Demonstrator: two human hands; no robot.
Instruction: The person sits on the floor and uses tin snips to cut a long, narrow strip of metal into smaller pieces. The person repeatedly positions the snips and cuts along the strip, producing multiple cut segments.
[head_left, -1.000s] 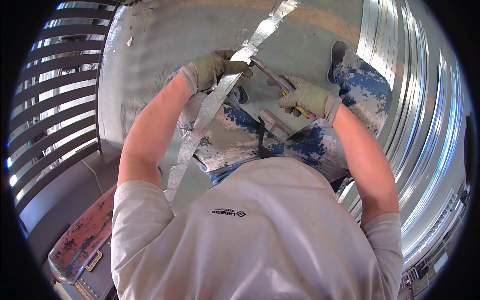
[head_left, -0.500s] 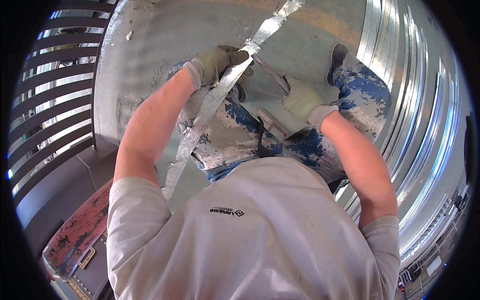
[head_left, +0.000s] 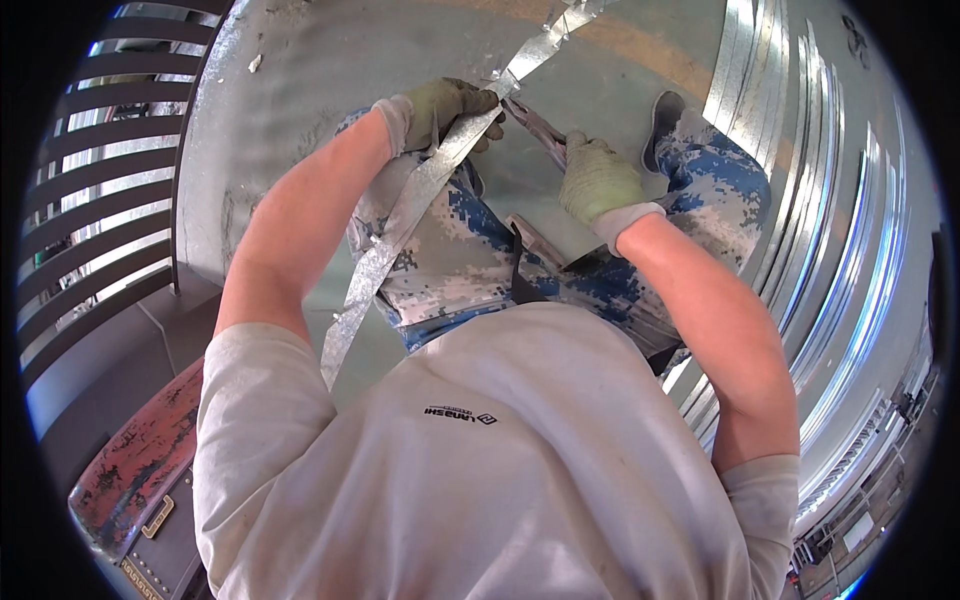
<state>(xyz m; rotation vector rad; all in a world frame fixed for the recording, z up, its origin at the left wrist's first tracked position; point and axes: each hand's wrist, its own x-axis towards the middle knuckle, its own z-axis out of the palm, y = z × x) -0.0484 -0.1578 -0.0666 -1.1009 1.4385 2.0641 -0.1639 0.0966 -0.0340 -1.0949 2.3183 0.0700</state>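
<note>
My left hand [head_left: 450,108], in a worn greenish glove, is closed around a long shiny metal strip [head_left: 405,210]. The strip slants from the upper middle down past my left knee, with small bent tabs along its edges. In my gloved right hand [head_left: 598,180] is a pair of pliers [head_left: 540,132], its fingers wrapped about the handles. The jaws point up and left and meet the strip's edge beside my left fingertips. Whether they grip a tab is too small to tell. Below them, a grey flat-sided piece [head_left: 537,243] lies by my lap next to a black strap [head_left: 520,265].
Long shiny metal strips [head_left: 810,200] lie on the grey floor [head_left: 330,60] to my right. A dark slatted rack [head_left: 110,180] stands at left. Below it are a worn red padded edge [head_left: 140,455] and a dark case with a gold clasp [head_left: 158,517].
My right hand has shifted slightly up and left, and the pliers have turned so both handles show more. My left hand still holds the strip at nearly the same place.
</note>
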